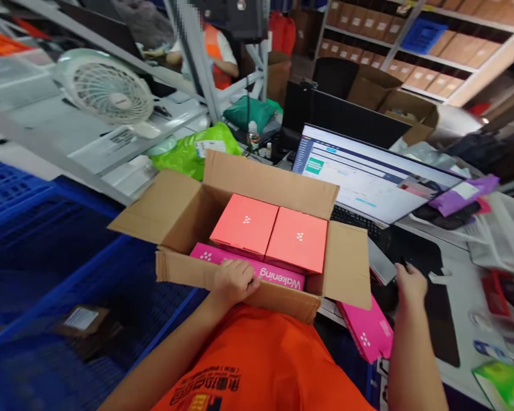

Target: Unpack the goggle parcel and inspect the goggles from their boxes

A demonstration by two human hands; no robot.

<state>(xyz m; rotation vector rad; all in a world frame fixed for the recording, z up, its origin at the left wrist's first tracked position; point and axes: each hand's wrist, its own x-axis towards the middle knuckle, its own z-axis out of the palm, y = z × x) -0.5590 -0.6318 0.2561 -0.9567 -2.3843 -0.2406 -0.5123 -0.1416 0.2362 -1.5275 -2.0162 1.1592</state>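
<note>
An open cardboard carton (184, 268) is in front of me, its flaps spread. Two coral boxes (297, 237) fill most of it. Along its near wall lies a bright pink box (282, 278) marked "Wakening". My left hand (235, 281) is curled over the near edge of the carton, fingers against the pink box. Over the desk to the right, my right hand (411, 285) has its fingers drawn together beside a grey-white flat item (381, 262); what they hold is unclear. Below the carton's right flap, another pink box (366, 328) sticks out at the desk's edge.
Behind the carton stand a lit monitor (368, 177) and keyboard (355, 220). A green plastic package (192, 151) and a fan (107, 88) are at left. Blue crates (68, 291) stand below. A purple package (465, 194) lies right. Another person (220, 57) sits beyond.
</note>
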